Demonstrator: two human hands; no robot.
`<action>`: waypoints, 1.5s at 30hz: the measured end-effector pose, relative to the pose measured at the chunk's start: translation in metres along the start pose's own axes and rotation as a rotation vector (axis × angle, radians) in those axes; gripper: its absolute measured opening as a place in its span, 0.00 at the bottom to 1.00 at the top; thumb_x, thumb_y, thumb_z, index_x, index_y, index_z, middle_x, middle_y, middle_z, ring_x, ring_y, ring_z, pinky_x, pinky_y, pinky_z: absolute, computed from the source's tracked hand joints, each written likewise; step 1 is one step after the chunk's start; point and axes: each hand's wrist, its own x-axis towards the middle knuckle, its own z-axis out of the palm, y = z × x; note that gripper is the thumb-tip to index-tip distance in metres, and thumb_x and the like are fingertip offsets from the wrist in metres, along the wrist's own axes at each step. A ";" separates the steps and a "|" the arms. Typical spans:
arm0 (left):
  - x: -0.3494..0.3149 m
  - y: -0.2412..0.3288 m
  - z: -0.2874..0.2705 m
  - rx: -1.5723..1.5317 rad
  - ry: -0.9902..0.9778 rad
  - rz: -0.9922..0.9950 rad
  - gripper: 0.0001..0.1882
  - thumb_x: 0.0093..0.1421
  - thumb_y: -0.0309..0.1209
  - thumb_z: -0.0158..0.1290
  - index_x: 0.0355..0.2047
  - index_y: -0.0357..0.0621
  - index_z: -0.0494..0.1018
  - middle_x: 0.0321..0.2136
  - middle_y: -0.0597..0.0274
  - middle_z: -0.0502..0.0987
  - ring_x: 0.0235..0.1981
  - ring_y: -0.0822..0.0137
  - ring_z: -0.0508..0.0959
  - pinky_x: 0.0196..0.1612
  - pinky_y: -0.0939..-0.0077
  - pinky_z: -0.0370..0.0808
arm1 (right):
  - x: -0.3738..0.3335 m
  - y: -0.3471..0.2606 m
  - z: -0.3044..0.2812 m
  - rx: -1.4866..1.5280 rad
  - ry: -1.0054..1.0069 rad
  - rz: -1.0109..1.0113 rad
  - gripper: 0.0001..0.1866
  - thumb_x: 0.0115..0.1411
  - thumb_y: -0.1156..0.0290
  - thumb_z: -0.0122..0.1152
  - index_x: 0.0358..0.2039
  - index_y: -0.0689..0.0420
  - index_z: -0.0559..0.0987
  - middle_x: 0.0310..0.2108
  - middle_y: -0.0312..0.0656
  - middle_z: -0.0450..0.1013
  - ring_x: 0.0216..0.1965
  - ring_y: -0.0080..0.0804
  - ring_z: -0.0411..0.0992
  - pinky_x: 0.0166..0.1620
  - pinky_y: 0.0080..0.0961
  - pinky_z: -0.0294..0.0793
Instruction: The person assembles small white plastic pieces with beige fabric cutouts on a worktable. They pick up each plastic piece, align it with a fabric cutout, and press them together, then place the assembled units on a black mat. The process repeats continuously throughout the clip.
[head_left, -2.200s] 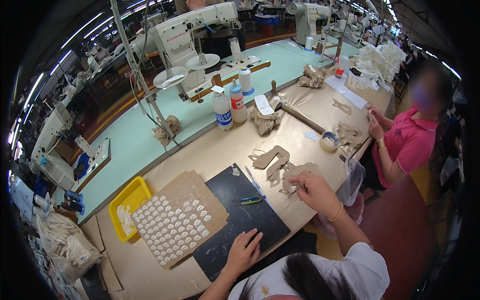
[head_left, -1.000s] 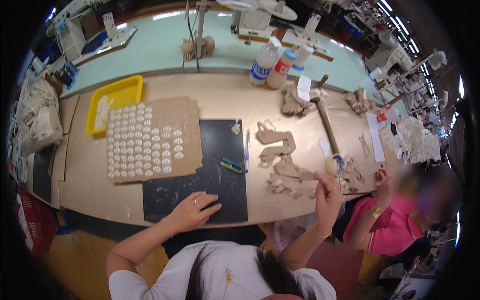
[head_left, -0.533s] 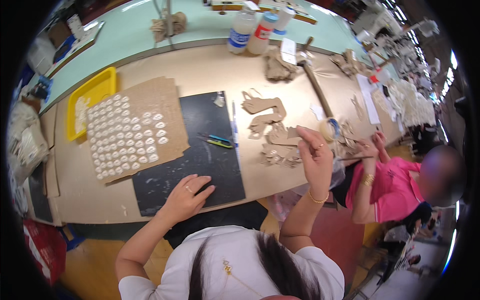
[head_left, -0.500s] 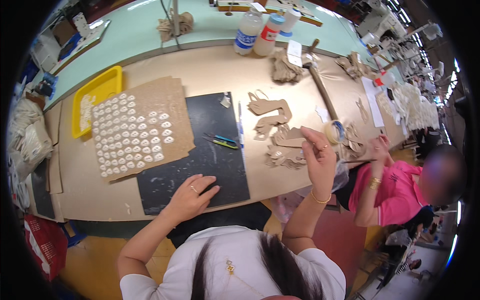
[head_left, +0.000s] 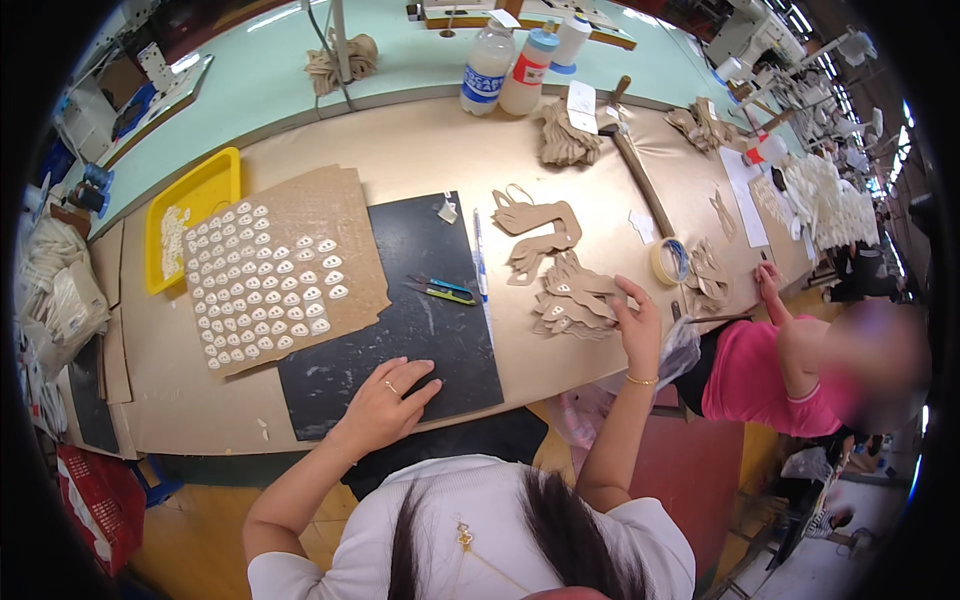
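Observation:
My left hand (head_left: 392, 400) rests on the black board (head_left: 330, 390) with its fingers apart, holding nothing. At the right end of a pile of tan cut pieces (head_left: 572, 300), the thumb and forefinger of my right hand (head_left: 638, 325) close on the edge of one piece. Behind that pile lie more tan strap-like pieces (head_left: 540, 225). A brown cardboard sheet (head_left: 350, 220) overlaps the black board and carries rows of small white rounded pieces (head_left: 262, 268). Thread snips (head_left: 440, 289) with green and blue handles lie on the black board, beside a pen (head_left: 480, 255).
A yellow tray (head_left: 236, 175) with small white bits stands far left. Tape roll (head_left: 668, 260), hammer (head_left: 640, 170) and a tagged tan bundle (head_left: 568, 138) lie right. Two bottles (head_left: 487, 70) stand behind. A co-worker in pink (head_left: 750, 370) sits at the right.
My right hand has come down and closer to the tan pile, where the upper pieces lie differently. My left hand stays on the board. The co-worker's posture has shifted.

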 end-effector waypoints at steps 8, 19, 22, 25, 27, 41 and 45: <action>0.002 0.001 -0.002 0.023 -0.001 -0.003 0.22 0.50 0.23 0.61 0.48 0.43 0.78 0.54 0.51 0.75 0.55 0.55 0.76 0.62 0.54 0.71 | 0.000 -0.054 0.032 -0.048 -0.064 -0.307 0.19 0.63 0.81 0.60 0.55 0.59 0.80 0.46 0.35 0.78 0.27 0.15 0.67 0.32 0.16 0.73; 0.002 -0.002 -0.001 -0.044 0.017 0.006 0.23 0.49 0.23 0.61 0.48 0.42 0.77 0.54 0.51 0.75 0.55 0.55 0.75 0.62 0.54 0.70 | -0.009 -0.055 0.017 -0.015 -0.096 -0.315 0.20 0.64 0.80 0.62 0.57 0.61 0.78 0.49 0.35 0.76 0.33 0.14 0.68 0.32 0.15 0.70; 0.004 -0.004 -0.001 -0.077 0.037 0.030 0.22 0.49 0.24 0.61 0.48 0.40 0.77 0.54 0.50 0.75 0.55 0.54 0.75 0.63 0.54 0.70 | -0.003 -0.012 -0.016 -0.333 -0.026 -0.131 0.24 0.63 0.79 0.63 0.60 0.60 0.76 0.53 0.41 0.75 0.30 0.20 0.72 0.30 0.18 0.72; -0.004 -0.006 0.003 -0.092 0.053 0.030 0.21 0.51 0.25 0.60 0.48 0.39 0.77 0.54 0.48 0.74 0.55 0.53 0.75 0.63 0.54 0.70 | -0.003 0.011 -0.019 -0.830 0.164 -0.311 0.32 0.58 0.73 0.68 0.63 0.58 0.72 0.55 0.56 0.68 0.59 0.57 0.65 0.63 0.44 0.63; -0.006 -0.006 0.006 -0.117 0.048 0.032 0.20 0.52 0.25 0.60 0.48 0.38 0.77 0.54 0.48 0.74 0.55 0.52 0.75 0.63 0.54 0.70 | -0.002 0.001 -0.012 -0.846 0.283 -0.390 0.30 0.60 0.71 0.66 0.64 0.57 0.72 0.54 0.53 0.68 0.53 0.51 0.68 0.52 0.38 0.70; 0.037 0.025 0.008 -0.406 0.649 -0.350 0.22 0.60 0.20 0.56 0.56 0.39 0.74 0.53 0.47 0.76 0.55 0.50 0.76 0.58 0.61 0.72 | -0.072 -0.089 0.183 -0.365 -0.262 -0.837 0.29 0.54 0.74 0.69 0.58 0.51 0.76 0.56 0.46 0.70 0.56 0.46 0.69 0.57 0.39 0.68; 0.055 0.014 0.015 -0.265 0.608 -0.265 0.21 0.60 0.19 0.55 0.55 0.38 0.74 0.54 0.47 0.75 0.54 0.50 0.76 0.57 0.61 0.72 | -0.071 -0.068 0.185 -0.451 -0.156 -0.769 0.30 0.55 0.71 0.68 0.60 0.55 0.74 0.58 0.47 0.67 0.54 0.48 0.69 0.55 0.42 0.69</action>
